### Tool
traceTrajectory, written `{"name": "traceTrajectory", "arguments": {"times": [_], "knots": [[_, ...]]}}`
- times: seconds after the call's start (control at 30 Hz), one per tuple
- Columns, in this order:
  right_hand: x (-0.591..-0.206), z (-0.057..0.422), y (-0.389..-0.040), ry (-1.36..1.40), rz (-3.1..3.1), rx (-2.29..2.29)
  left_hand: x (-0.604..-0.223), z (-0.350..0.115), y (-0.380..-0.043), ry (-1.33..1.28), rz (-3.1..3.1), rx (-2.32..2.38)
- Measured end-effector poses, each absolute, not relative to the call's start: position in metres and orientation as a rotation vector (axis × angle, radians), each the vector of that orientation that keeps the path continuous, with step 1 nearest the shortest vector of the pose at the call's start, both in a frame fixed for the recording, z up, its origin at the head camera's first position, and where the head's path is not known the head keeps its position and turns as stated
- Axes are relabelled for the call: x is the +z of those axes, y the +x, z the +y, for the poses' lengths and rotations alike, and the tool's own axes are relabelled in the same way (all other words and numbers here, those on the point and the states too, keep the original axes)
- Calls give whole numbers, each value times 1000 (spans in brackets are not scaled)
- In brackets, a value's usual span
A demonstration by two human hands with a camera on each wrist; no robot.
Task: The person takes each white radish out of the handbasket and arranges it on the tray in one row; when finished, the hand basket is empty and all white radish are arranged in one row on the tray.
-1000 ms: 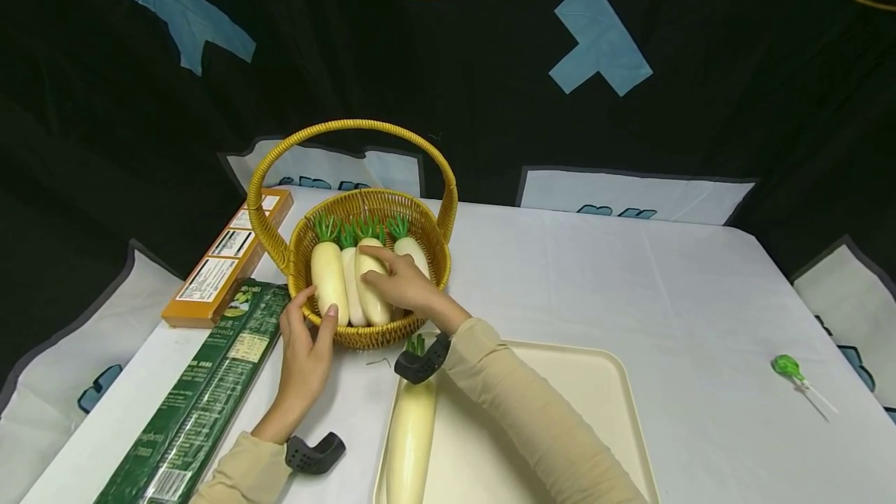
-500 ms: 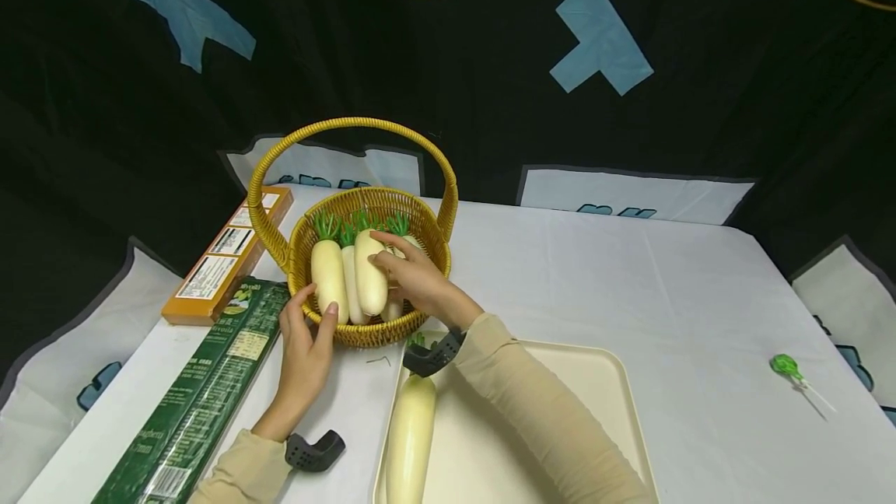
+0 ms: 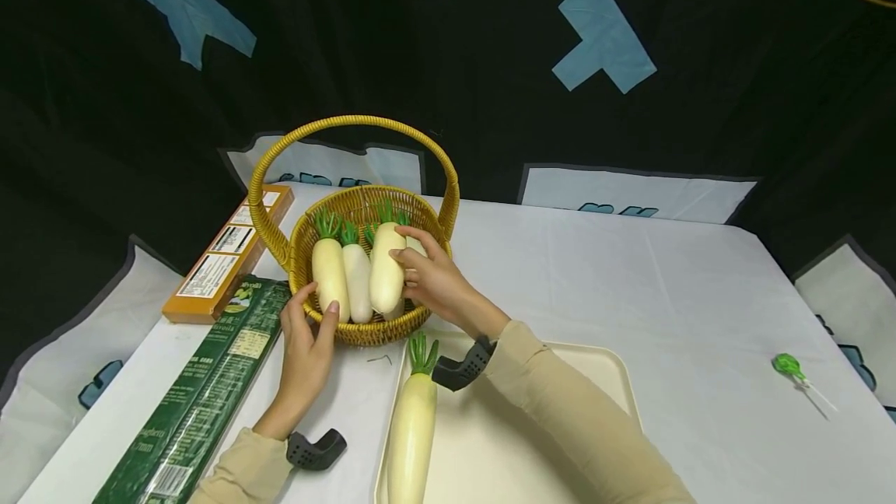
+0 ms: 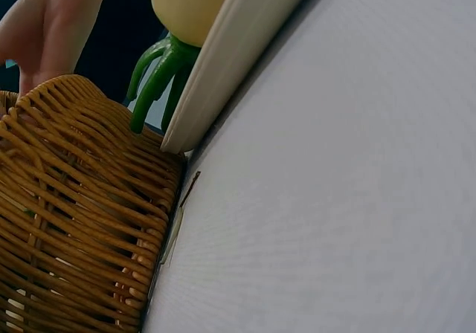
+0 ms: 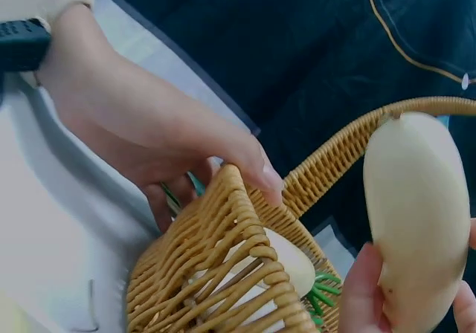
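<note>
Head view: right hand pinches a radish between thumb and fingers while left hand grips the basket.

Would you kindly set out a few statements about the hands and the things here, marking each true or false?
1. The right hand holds a pale radish. True.
2. Another radish lies on the tray. True.
3. The left hand rests on the tray. False: the left hand grips the rim of the basket.
4. The green lollipop is in the basket. False: the green lollipop lies on the table.
5. Several radishes are in the basket. True.
</note>
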State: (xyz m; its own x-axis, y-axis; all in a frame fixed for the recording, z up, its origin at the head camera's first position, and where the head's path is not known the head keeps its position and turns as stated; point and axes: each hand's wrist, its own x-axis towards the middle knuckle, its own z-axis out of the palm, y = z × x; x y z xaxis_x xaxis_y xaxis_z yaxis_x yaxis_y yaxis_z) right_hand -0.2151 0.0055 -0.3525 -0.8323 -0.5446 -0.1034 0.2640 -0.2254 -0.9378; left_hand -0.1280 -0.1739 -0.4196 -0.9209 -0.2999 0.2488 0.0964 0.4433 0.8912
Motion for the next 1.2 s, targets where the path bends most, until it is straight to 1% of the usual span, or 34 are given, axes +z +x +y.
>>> {"name": "traceTrajectory", "arguments": {"times": [0.2, 0.5, 0.73, 0.93, 1.03, 1.2], "knots": [[-344, 35, -194, -454, 1450, -2069, -419, -174, -127, 170, -2341, -1463], [-339, 87, -149, -562, 1468, -1966, -418, -175, -126, 197, -2356, -1479], [-353, 109, -106, -553, 1683, -1874, -418, -174, -127, 216, -2354, -1480], [-369, 116, -71, -445, 1827, -1761, -419, -174, -127, 202, -2358, -1482], [-380, 117, -61, -478, 1890, -1712, -419, -174, -127, 200, -2359, -1476], [-394, 116, -54, -508, 1925, -1651, -419, -174, -127, 204, -2353, -1467]]}}
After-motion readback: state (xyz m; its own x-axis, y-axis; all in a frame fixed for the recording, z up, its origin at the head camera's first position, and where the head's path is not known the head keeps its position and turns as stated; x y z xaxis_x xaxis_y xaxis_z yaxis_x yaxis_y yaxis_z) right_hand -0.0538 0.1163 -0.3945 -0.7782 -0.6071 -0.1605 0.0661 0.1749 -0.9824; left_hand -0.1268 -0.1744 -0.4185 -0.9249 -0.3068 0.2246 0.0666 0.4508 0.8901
